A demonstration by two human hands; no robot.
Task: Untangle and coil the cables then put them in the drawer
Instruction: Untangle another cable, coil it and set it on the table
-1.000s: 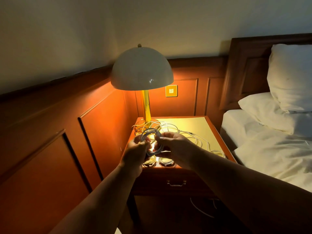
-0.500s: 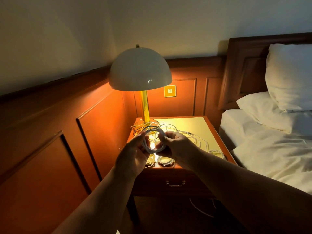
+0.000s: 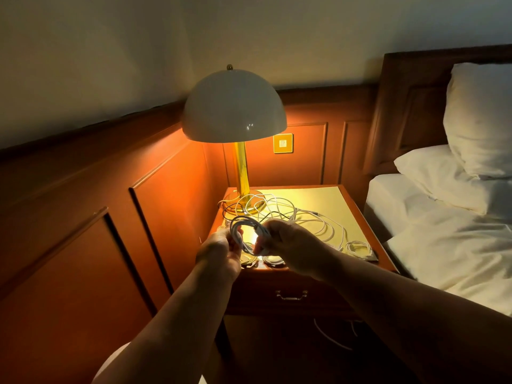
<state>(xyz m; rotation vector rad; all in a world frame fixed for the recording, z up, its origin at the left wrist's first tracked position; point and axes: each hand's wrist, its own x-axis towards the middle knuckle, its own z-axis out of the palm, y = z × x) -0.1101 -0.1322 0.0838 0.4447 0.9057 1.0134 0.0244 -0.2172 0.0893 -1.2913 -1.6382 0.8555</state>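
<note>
A small coil of white cable (image 3: 247, 229) hangs in the air above the front left of the nightstand (image 3: 327, 198). My left hand (image 3: 221, 249) pinches its left side and my right hand (image 3: 288, 245) grips its right side. Behind them a loose tangle of white cables (image 3: 279, 210) spreads over the nightstand top, with a small white bundle (image 3: 358, 248) at the front right. Two coiled cables (image 3: 273, 260) lie at the front edge, partly hidden by my hands. The drawer (image 3: 291, 296) below, with a metal handle, is closed.
A lit dome lamp (image 3: 234, 106) stands at the back left of the nightstand. Wood panelling runs along the left and behind. A bed (image 3: 457, 245) with white pillows is on the right. A white cable (image 3: 329, 336) hangs under the nightstand.
Both hands turned the coil between them and shifted it slightly; the coil now tilts toward the left hand. The tangle on the nightstand has not moved.
</note>
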